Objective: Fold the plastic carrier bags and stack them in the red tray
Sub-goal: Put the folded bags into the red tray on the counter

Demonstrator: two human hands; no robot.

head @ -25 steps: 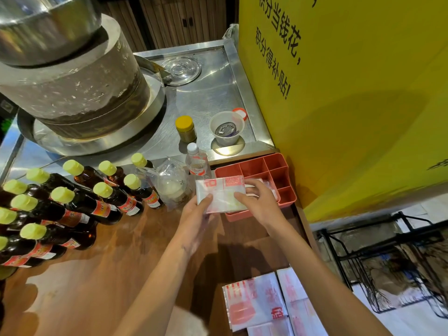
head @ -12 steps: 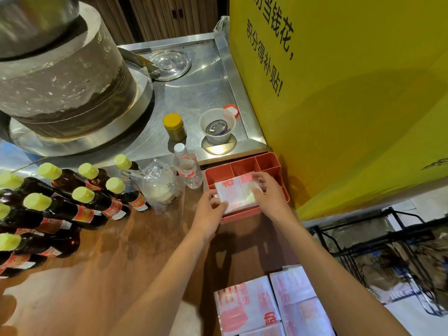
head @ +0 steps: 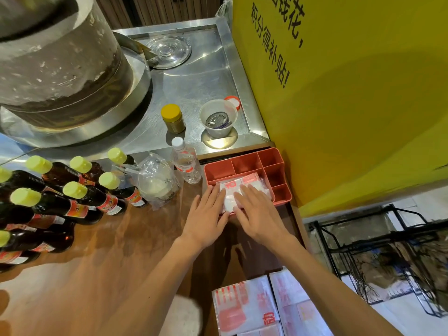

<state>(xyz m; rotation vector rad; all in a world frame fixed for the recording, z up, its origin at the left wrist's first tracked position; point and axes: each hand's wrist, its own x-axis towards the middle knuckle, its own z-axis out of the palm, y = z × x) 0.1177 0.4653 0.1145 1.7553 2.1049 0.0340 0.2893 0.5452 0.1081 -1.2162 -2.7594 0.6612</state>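
Folded bag in red tray, both hands pressing flat.

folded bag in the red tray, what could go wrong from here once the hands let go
1. Both hands, left and right, press the folded bag flat with straight fingers; slippery plastic may spring open once released.
2. The bag lies in the red tray near its front edge, so it may slide out onto the counter.
3. The water bottle stands just left of the tray; a careless pull back of the left hand might tip it.
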